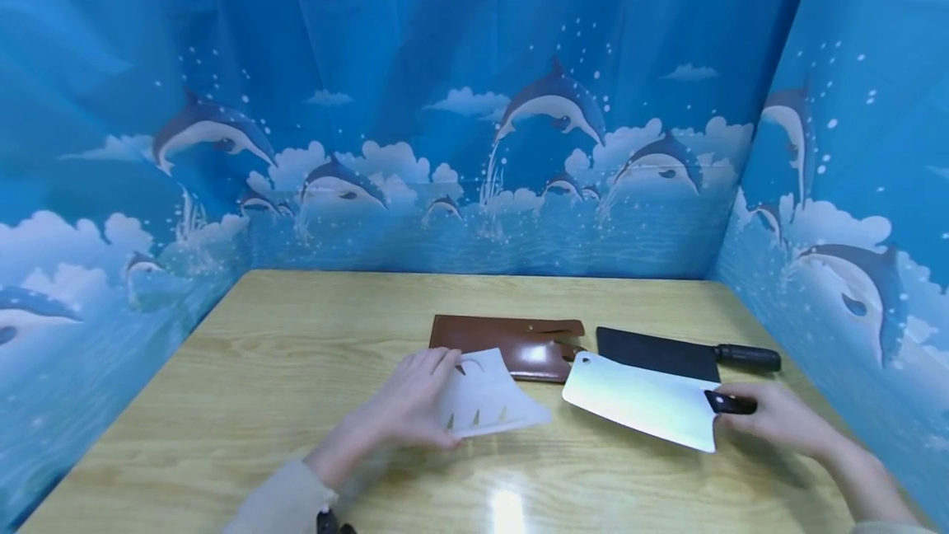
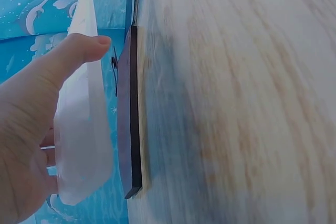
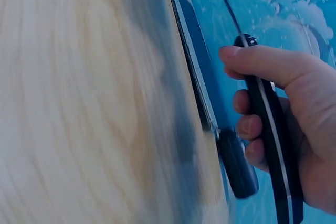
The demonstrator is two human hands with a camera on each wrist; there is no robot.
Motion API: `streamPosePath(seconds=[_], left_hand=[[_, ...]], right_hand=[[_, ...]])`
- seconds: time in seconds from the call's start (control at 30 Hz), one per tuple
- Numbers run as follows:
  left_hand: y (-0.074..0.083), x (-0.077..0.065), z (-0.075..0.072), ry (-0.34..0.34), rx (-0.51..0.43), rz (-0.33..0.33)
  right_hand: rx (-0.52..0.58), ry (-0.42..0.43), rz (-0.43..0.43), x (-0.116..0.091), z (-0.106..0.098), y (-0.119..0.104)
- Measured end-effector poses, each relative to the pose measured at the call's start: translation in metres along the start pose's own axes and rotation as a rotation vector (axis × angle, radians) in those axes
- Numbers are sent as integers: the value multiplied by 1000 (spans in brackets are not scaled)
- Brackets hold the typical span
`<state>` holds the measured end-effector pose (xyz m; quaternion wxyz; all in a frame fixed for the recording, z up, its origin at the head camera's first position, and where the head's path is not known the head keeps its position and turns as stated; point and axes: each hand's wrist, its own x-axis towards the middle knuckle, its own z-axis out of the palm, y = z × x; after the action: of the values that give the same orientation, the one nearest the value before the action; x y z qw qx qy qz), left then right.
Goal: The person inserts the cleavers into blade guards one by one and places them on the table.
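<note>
My left hand (image 1: 415, 398) holds a flat, translucent white plastic blade guard (image 1: 485, 394) with small slots along one edge, raised over the table. In the left wrist view the thumb (image 2: 89, 48) lies along one face, with fingers behind it. My right hand (image 1: 778, 419) grips the black handle (image 3: 273, 145) of a cleaver (image 1: 645, 402). Its wide, shiny blade points left, tilted above the table, with a small hole at the far corner. Behind it lies a second cleaver (image 1: 660, 353), black-bladed or black-covered, with a round black handle.
A brown leather sheath (image 1: 485, 332) with straps lies flat behind the white guard, left of the black cleaver. All this is on a light wood table (image 1: 296, 353). Blue dolphin-print curtains (image 1: 415, 105) stand behind the table and at its sides.
</note>
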<state>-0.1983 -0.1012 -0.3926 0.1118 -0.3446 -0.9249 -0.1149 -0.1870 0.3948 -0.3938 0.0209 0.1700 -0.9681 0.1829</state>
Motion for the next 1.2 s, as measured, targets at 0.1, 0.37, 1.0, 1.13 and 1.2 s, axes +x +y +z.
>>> streamPosePath(seconds=[0.1,0.37,1.0,1.13,1.2], left_hand=[[0,1,0,6,13,6],[2,2,3,20,67,43],[5,3,5,26,96,62],[5,3,5,28,94,62],[5,3,5,25,92,58]], right_hand=[[-12,38,22,5,0,-10],[15,77,6,21,2,-35],[-39,99,-51,42,3,-65],[-50,108,-57,42,3,-66],[-67,119,-64,42,3,-67]])
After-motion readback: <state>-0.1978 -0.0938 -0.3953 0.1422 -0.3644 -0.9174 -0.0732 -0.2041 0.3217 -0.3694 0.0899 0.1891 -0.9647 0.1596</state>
